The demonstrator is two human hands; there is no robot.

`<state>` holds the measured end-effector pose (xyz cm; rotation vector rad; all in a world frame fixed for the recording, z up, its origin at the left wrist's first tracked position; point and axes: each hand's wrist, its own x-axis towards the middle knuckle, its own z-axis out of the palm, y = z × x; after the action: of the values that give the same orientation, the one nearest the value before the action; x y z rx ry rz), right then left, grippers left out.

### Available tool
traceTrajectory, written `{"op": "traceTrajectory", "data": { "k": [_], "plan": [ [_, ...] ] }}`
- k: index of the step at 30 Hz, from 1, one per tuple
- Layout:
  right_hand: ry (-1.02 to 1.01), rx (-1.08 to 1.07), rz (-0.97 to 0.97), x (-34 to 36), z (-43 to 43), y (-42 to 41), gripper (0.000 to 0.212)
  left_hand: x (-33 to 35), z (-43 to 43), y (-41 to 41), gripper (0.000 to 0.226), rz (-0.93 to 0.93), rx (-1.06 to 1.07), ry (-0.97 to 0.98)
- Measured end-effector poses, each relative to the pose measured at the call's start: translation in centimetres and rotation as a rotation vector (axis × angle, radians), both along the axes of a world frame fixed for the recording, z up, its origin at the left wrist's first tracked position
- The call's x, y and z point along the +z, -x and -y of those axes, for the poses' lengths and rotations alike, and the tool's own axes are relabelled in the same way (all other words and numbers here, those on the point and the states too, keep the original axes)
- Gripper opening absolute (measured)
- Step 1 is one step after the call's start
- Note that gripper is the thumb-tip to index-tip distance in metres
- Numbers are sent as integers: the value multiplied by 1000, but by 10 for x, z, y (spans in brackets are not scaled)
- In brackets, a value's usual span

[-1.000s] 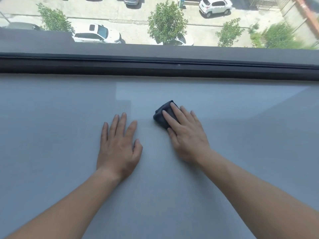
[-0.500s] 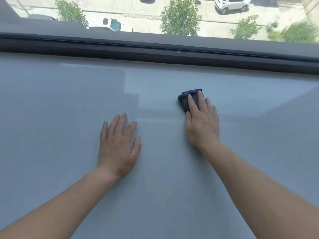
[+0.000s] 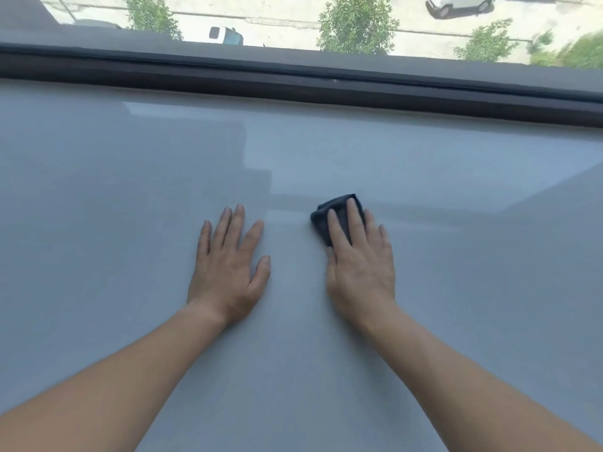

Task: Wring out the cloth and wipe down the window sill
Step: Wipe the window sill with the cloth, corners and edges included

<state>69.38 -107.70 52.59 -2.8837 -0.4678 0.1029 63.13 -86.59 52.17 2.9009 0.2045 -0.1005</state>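
Head view: wringing judged done; wiping under way. Right hand (image 3: pixel 359 265), fingers straight, presses cloth (image 3: pixel 337 203) onto window sill (image 3: pixel 130 197); left hand (image 3: pixel 228 269) flat beside it, empty. Wiped extent unclear.

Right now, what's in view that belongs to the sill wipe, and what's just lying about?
In the job: dark cloth, right hand pressing it flat, window sill, left hand flat on the sill.
Just there: dark window frame, trees and white cars outside.

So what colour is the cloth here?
Dark grey, nearly black cloth, seen in the head view.
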Motion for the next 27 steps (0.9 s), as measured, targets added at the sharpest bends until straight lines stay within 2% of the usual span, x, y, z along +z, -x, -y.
{"op": "traceTrajectory", "data": {
  "k": [2,4,6,9,11,15,17,19,22,23,24,27],
  "plan": [
    [4,213,4,-4,1,31,65,1,1,0,69,9,3,13],
    [21,319,-5,-3,13,35,64,2,1,0,69,6,9,13],
    [34,242,-5,-2,27,17,62,3,2,0,70,-8,12,2],
    [-11,-79,-76,1,33,-4,60,4,3,1,72,-25,7,-6],
    [-11,-128,-41,3,21,14,60,4,3,1,73,-25,6,-9],
    [-7,229,18,-1,11,88,57,2,1,0,76,-24,7,-13],
    [12,296,1,-2,24,93,57,2,0,1,78,-48,-2,-16],
    [12,162,-21,0,38,79,57,4,-3,-1,81,-92,-18,-2],
    [-47,-171,-73,3,42,70,57,10,-7,2,84,-147,-41,22],
    [-42,-198,-46,4,37,80,58,11,-7,6,82,-133,-42,15],
    [-27,-151,-6,4,31,96,60,12,-5,14,80,-105,-43,15],
    [8,181,17,2,20,154,63,14,7,40,73,-17,-70,76]
  ]
}}
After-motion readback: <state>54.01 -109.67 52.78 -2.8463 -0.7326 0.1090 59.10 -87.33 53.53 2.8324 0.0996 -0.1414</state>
